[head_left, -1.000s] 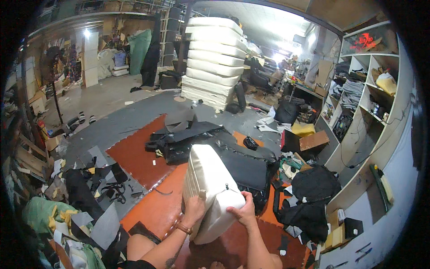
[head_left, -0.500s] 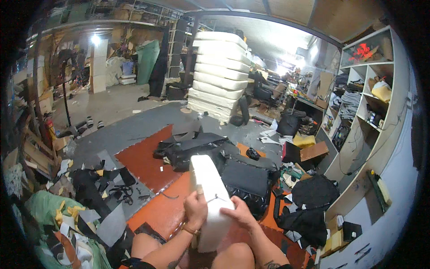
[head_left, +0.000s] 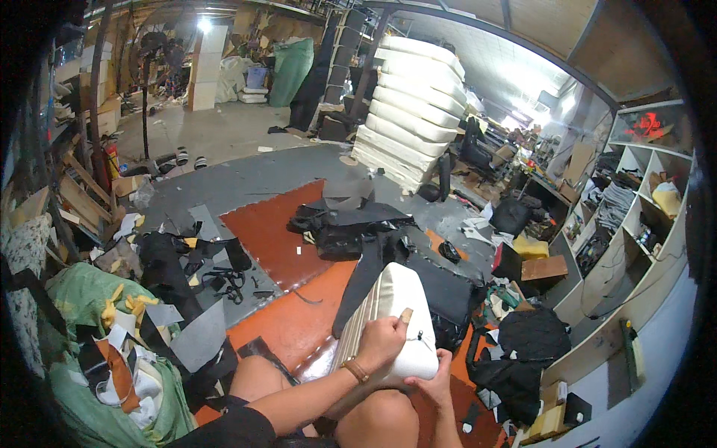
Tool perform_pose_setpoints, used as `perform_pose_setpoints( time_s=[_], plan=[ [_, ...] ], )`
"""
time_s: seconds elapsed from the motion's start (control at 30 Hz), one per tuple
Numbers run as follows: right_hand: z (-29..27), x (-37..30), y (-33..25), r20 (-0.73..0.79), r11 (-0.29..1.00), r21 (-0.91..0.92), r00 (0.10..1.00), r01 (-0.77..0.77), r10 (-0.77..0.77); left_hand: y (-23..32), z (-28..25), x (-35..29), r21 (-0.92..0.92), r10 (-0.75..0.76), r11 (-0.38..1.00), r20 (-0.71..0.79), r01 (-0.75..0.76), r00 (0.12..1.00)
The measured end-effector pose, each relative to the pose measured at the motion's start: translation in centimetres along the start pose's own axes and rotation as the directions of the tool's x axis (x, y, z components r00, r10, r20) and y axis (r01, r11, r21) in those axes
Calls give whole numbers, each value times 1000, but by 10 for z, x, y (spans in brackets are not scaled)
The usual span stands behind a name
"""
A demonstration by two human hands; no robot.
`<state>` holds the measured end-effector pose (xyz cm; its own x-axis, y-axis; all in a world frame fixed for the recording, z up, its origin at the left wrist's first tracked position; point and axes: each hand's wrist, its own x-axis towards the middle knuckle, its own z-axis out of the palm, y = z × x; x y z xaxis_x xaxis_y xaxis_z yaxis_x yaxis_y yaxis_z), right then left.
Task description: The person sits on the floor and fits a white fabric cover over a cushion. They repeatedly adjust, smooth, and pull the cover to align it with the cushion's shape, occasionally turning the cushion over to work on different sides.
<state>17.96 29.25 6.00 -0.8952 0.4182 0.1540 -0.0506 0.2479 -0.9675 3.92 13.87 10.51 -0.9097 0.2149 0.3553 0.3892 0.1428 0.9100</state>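
Note:
A white padded cushion [head_left: 407, 306] with a beige striped side leans, tilted, over my knees. My left hand [head_left: 385, 345], wearing a bracelet, is closed in a fist against its striped edge. A tan band wraps a digit of that hand; what its fingers pinch, if anything, is hidden. Beside the fist, a small dark knot or thread end [head_left: 420, 336] shows on the white face. My right hand [head_left: 433, 382] grips the cushion's near right edge, thumb on the white face, its other fingers mostly out of sight.
Black padded pieces [head_left: 441, 287] and dark cloth [head_left: 347, 224] lie just ahead on the orange and grey floor. A green sack [head_left: 82, 299] of scraps stands at my left. White cushions [head_left: 411, 112] are stacked farther off; a shelf unit [head_left: 597, 276] lines the right.
The cushion has turned, so its striped side now faces left. Both hands have moved right and slightly down with it. The whole view has shifted too.

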Motion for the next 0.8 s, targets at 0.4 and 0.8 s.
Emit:
perform_pose_setpoints(
  time_s=[0.4,0.8],
  plan=[
    [30,-22,-7,20,980,196,999,39,-44,6,-32,-50,155,-64,987,103,48,993],
    [59,32,-11,384,979,-104,902,-173,200,-32,-89,-30,193,45,980,51,-54,998]
  ],
)
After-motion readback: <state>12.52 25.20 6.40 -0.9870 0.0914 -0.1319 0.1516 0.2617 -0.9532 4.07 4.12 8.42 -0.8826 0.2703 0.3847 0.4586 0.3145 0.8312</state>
